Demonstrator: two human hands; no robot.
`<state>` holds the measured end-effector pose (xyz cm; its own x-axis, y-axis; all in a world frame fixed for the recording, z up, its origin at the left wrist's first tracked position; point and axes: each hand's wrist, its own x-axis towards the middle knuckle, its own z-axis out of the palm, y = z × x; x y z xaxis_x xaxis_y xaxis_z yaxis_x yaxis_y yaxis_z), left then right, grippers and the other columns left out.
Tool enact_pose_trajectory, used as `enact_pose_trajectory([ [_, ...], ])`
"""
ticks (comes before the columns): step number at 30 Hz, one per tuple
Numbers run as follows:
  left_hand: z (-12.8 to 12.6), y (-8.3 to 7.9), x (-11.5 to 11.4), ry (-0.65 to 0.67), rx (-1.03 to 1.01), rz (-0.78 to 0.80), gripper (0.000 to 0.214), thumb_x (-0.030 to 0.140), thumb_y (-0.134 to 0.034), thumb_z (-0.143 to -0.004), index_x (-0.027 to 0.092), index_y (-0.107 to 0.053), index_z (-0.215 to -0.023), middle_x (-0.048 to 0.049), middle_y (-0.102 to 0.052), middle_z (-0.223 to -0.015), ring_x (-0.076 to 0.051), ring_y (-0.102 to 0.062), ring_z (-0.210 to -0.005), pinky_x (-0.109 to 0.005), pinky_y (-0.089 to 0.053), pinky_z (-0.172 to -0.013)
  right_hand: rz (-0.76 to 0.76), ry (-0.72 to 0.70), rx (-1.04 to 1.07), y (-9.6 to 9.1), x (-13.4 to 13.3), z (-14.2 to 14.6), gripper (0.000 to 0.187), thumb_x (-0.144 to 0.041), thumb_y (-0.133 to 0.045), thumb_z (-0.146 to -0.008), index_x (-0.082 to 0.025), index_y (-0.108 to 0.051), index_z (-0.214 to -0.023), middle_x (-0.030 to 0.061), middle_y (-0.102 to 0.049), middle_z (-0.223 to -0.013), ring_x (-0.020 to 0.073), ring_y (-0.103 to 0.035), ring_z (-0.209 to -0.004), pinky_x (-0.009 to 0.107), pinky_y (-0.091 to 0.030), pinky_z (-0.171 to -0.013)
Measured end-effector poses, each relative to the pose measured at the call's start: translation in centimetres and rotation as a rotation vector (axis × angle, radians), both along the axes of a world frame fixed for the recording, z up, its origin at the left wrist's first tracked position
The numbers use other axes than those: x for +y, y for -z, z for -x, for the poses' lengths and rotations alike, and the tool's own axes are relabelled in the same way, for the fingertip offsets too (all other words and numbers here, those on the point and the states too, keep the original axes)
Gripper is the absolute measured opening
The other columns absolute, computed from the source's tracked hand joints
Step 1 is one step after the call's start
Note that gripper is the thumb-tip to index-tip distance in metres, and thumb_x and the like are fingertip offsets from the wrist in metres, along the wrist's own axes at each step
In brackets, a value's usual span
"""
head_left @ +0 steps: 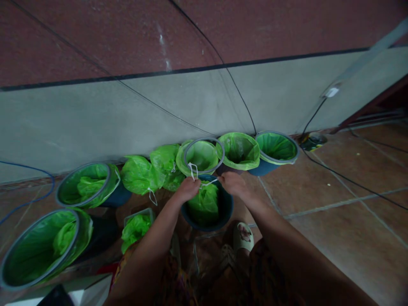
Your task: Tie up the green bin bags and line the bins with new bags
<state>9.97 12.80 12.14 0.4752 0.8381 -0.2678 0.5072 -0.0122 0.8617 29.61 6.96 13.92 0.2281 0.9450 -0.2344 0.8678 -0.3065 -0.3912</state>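
A green plastic bag (204, 203) stands gathered inside a dark blue bin (227, 212) in front of my feet. White drawstring (208, 183) runs from the bag's top between my two hands. My left hand (188, 188) is closed on one part of the drawstring, with a loop rising above the fingers. My right hand (233, 183) pinches the other end, held to the right over the bin's rim. Just behind the bin lies a loose grey ring (219, 146) against a green-lined bin (204, 156).
More green-lined bins stand by the wall: one (239, 149), another (276, 146), and two at left (60, 183) (35, 250). Tied green bags (140, 173) lie left of centre, near a small container of green bags (137, 229). Black cable (350, 176) crosses the tiles.
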Motion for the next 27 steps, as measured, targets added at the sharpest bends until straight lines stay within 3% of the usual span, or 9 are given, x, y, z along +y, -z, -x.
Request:
enact_pose_trajectory([
  [3,-1.2,-0.5,-0.7,-0.089,-0.084,0.154,0.021,0.033,-0.053,-0.08,0.016,-0.064,-0.074,-0.0013,-0.06,-0.06,-0.015,-0.059,-0.056,-0.024,-0.041,-0.049,-0.11,0.049,0.162,-0.3,0.2,0.3,0.035,-0.037,-0.051,-0.09,-0.015,-0.066,-0.068,0.0122,-0.069,-0.077,0.0212,-0.065,-0.076,0.031,-0.048,-0.072],
  [6,-2.3,-0.7,-1.5,-0.2,-0.327,0.348,0.019,0.031,-0.055,-0.078,0.014,-0.063,-0.082,-0.0039,-0.066,-0.074,-0.013,-0.062,-0.059,-0.022,-0.044,-0.05,-0.23,0.223,0.652,-0.1,0.6,1.1,0.036,-0.042,-0.058,-0.086,-0.016,-0.059,-0.061,0.0023,-0.06,-0.059,0.0131,-0.057,-0.058,0.024,-0.046,-0.058],
  [9,-3.0,-0.4,-2.0,-0.309,-0.519,0.504,0.019,0.034,-0.057,-0.078,0.015,-0.058,-0.079,-0.0053,-0.069,-0.078,-0.012,-0.064,-0.059,-0.024,-0.049,-0.055,-0.191,0.397,1.229,-0.1,0.7,2.1,0.028,-0.041,-0.066,-0.081,-0.014,-0.063,-0.072,0.0009,-0.062,-0.06,0.0101,-0.056,-0.053,0.02,-0.047,-0.051],
  [12,-3.1,-0.1,-2.0,-0.452,-0.63,0.58,0.019,0.033,-0.059,-0.079,0.016,-0.054,-0.071,-0.0043,-0.067,-0.07,-0.013,-0.065,-0.06,-0.025,-0.052,-0.058,-0.113,0.468,1.516,-0.2,0.6,2.7,0.026,-0.039,-0.066,-0.084,-0.014,-0.063,-0.077,0.0039,-0.067,-0.068,0.0102,-0.06,-0.054,0.021,-0.052,-0.053],
  [17,-2.9,0.2,-1.6,-0.581,-0.653,0.663,0.025,0.029,-0.055,-0.086,0.015,-0.054,-0.065,-0.0032,-0.063,-0.06,-0.012,-0.061,-0.052,-0.025,-0.051,-0.055,-0.07,0.535,1.459,-0.6,0.3,2.8,0.033,-0.035,-0.065,-0.087,-0.014,-0.057,-0.063,-0.0018,-0.058,-0.053,0.006,-0.051,-0.041,0.017,-0.045,-0.042],
  [22,-2.7,-0.1,-1.4,-0.515,-0.718,0.687,0.036,0.047,-0.06,-0.085,0.013,-0.061,-0.072,-0.0031,-0.062,-0.061,-0.013,-0.061,-0.054,-0.028,-0.053,-0.061,-0.104,0.507,1.477,-0.8,0.3,2.8,0.014,-0.021,-0.074,-0.074,-0.014,-0.063,-0.071,-0.004,-0.058,-0.055,0.0048,-0.052,-0.045,0.015,-0.045,-0.046],
  [25,-2.6,0.0,-1.4,-0.414,-0.766,0.637,0.02,0.03,-0.072,-0.075,0.012,-0.063,-0.08,-0.0025,-0.066,-0.068,-0.013,-0.065,-0.064,-0.028,-0.054,-0.071,-0.113,0.536,1.448,-0.8,0.3,2.7,0.012,-0.01,-0.073,-0.067,-0.015,-0.066,-0.077,-0.0033,-0.062,-0.057,0.0056,-0.054,-0.049,0.017,-0.047,-0.05],
  [27,-2.5,0.4,-1.5,-0.364,-0.738,0.543,0.02,0.014,-0.073,-0.067,0.013,-0.062,-0.083,0.0003,-0.066,-0.069,-0.012,-0.066,-0.066,-0.028,-0.053,-0.075,-0.124,0.572,1.393,-0.8,0.3,2.7,0.015,-0.007,-0.07,-0.066,-0.015,-0.066,-0.078,-0.0026,-0.064,-0.058,0.0061,-0.055,-0.049,0.017,-0.046,-0.05],
])
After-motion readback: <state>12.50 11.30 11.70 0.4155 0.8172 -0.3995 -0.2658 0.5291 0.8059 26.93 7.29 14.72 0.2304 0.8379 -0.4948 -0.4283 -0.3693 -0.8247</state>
